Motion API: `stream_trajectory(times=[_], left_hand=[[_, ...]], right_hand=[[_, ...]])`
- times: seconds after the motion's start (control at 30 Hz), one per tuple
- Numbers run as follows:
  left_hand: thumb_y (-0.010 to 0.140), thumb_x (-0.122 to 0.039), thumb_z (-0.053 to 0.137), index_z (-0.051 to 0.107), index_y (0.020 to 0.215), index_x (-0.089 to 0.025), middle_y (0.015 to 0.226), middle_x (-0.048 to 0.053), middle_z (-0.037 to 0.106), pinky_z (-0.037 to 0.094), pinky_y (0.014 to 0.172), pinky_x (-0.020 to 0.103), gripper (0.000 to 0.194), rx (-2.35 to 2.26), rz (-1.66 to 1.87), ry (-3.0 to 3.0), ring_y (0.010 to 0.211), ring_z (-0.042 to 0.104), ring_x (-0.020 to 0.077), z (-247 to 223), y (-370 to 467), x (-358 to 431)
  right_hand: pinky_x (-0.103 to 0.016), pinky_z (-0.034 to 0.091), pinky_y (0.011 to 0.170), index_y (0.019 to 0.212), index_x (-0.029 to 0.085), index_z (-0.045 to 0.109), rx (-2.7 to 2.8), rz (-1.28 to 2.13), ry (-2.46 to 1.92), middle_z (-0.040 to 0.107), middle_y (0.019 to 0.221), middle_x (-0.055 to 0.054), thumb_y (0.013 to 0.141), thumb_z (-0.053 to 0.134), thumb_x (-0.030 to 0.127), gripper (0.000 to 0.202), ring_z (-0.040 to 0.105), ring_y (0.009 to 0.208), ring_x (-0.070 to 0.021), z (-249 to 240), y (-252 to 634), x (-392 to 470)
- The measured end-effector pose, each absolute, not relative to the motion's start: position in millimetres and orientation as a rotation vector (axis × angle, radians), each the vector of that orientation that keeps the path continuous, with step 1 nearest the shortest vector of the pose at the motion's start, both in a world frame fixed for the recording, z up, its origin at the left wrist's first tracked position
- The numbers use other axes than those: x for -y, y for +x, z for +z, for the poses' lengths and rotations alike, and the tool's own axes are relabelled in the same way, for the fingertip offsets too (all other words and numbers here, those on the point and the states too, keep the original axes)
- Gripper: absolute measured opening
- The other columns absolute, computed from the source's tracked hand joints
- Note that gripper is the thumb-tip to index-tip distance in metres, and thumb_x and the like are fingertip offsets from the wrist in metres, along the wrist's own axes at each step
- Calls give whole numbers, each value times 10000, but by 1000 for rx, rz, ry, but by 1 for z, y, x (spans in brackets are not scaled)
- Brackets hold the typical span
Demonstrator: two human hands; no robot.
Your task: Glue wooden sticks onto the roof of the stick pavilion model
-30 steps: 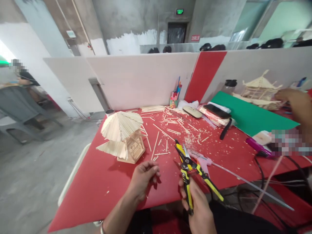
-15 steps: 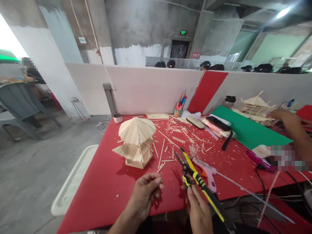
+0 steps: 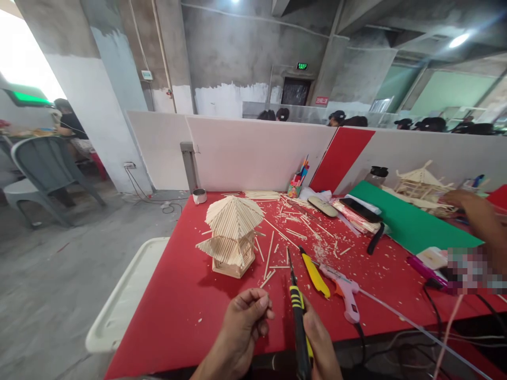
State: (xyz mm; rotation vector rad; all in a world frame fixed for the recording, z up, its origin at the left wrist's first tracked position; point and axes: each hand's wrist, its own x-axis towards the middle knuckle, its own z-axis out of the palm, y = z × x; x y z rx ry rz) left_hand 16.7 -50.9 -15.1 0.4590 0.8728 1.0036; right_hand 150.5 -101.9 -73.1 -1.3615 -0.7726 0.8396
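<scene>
My right hand (image 3: 320, 338) is wrapped round snips (image 3: 297, 306) with black-and-yellow handles; their dark blades point away from me over the red tabletop (image 3: 166, 306). My left hand (image 3: 249, 322) is closed in a pinch beside them, and whatever lies between its fingertips is too small to make out. Just beyond the left hand stands a pavilion model (image 3: 232, 237) made of thin wooden sticks, with a tiered roof. Loose wooden sticks (image 3: 269, 256) lie to its right. A yellow utility knife (image 3: 316, 274) rests right of the snips, touching or close to a pink glue gun (image 3: 344, 287).
Wood chips and sticks litter the table's middle. A tape roll (image 3: 199, 196), a pen cup (image 3: 295, 186), a glasses case (image 3: 322, 206) and a phone (image 3: 359, 209) are at the back. Rightward lie a green board (image 3: 420, 221), another stick model (image 3: 423, 182) and another person's arm (image 3: 471, 211).
The snips have turned in my right hand from slanting to nearly upright, their handles closer together. The yellow knife behind them is now more exposed. My left hand stays pinched; the view has shifted slightly.
</scene>
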Motion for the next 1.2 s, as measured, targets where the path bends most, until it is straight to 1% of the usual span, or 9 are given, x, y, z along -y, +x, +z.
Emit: stream_trajectory(times=[0.13,0.27,0.47,0.63,0.73,0.83,1.0,1.1,1.2], left_hand=[[473,-344,889,664,643,-137,566,0,621,346,380,145,350,-859,1020,512,440,491,51,-10,17,53],[451,-300,899,683,650,-143,578,8,644,354,388,143,333,-857,1027,496,438,495,49,-4,16,53],[429,-223,907,705,657,-145,552,8,654,376,403,138,314,-871,1060,432,460,534,61,-1,14,52],[434,-203,906,719,669,-139,542,9,654,376,393,137,307,-859,1060,427,459,539,64,-1,14,52],[391,-192,917,730,679,-128,586,26,681,388,396,136,350,-875,1061,417,490,571,75,2,15,52],[342,-204,927,731,663,-120,611,41,701,396,392,139,385,-901,1069,409,485,574,75,6,15,52],[294,-216,934,734,674,-114,596,49,702,398,387,139,442,-934,1062,420,480,574,78,9,16,51],[321,-217,932,723,671,-119,552,21,669,380,374,136,419,-923,1074,442,485,578,83,7,16,50],[344,-216,927,690,633,-139,526,-24,624,353,350,136,382,-907,1101,459,471,570,81,5,16,49]], right_hand=[[-327,526,651,993,218,635,601,1181,-1172,672,864,-68,724,554,691,551,639,824,-227,-62,147,108],[-271,437,498,824,192,630,577,1528,-960,536,635,-18,726,558,626,452,506,549,-145,-52,156,109],[-239,389,535,887,215,625,414,1749,-610,523,751,-19,678,649,531,380,435,605,-117,-50,154,112],[-215,335,504,974,251,611,252,1908,-315,525,790,-5,549,681,742,653,381,577,-90,-46,151,111],[-202,317,508,908,236,608,251,1905,-320,525,791,-2,509,726,719,637,374,579,-76,-43,149,114],[-204,337,537,936,238,597,324,1821,-494,520,818,7,570,787,466,472,399,593,-67,-43,144,120],[-171,274,478,1102,277,547,484,1691,-752,515,768,59,438,722,165,696,402,540,-48,-49,137,123],[-183,321,500,1186,273,511,537,1585,-914,539,743,61,474,687,189,738,451,566,-76,-45,136,121],[-257,432,656,1244,248,485,593,1380,-1125,607,842,18,586,689,301,691,552,747,-158,-36,138,119]])
